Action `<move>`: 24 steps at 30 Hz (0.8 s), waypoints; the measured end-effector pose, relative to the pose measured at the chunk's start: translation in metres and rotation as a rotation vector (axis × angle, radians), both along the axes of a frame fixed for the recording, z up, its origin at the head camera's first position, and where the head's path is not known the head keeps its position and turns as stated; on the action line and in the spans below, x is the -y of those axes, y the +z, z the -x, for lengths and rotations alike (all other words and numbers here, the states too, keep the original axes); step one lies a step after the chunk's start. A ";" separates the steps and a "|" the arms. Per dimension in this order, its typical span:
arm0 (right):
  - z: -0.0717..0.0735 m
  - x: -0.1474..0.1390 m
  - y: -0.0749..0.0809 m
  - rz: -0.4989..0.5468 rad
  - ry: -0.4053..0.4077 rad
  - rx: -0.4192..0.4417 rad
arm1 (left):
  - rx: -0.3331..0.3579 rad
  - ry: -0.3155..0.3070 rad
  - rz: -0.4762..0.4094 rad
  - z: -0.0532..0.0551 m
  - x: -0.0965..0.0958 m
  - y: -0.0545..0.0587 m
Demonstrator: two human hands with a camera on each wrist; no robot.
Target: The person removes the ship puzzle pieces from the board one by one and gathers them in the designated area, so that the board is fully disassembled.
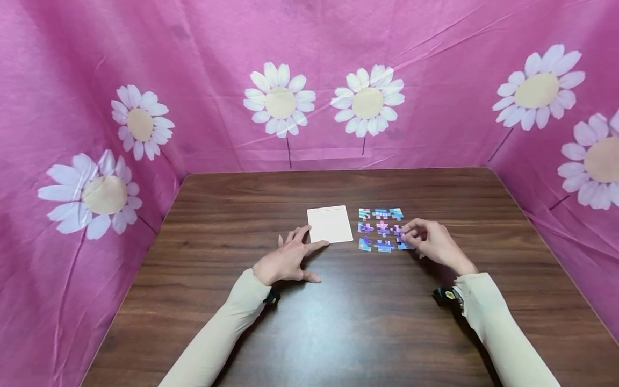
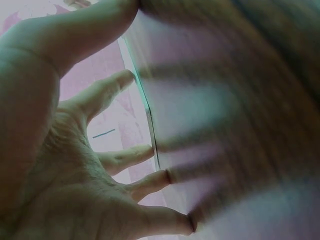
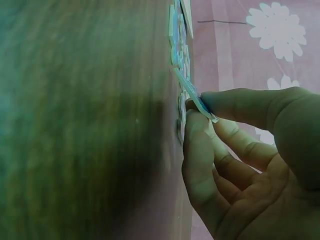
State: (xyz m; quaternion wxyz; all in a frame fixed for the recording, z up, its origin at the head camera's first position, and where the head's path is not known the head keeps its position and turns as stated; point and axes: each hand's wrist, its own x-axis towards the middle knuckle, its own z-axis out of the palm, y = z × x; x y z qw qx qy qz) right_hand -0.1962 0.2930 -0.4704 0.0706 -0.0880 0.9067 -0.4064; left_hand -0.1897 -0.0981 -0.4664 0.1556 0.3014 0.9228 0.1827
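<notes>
My left hand [image 1: 285, 260] is spread on the table, its index finger and thumb side by a square white board [image 1: 331, 224]. In the left wrist view, the fingertips of this left hand [image 2: 85, 150] rest on the tabletop. To the right of the board lie several colourful jigsaw pieces [image 1: 383, 228] in three rows with small gaps. My right hand [image 1: 435, 244] is at the right side of these rows. Between thumb and index finger it pinches a jigsaw piece [image 3: 192, 95], tilted with its near edge lifted; the other pieces lie flat behind it.
A brown wood-grain table [image 1: 367, 312] fills the lower view, with light glare near its front. Pink cloth [image 1: 208, 80] printed with large white daisies hangs round its back and sides. Dark wrist straps [image 1: 447, 295] sit by both cream sleeves.
</notes>
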 end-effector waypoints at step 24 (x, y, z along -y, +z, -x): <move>-0.008 -0.008 -0.004 -0.040 -0.009 -0.081 | 0.001 -0.008 -0.022 -0.004 -0.003 0.003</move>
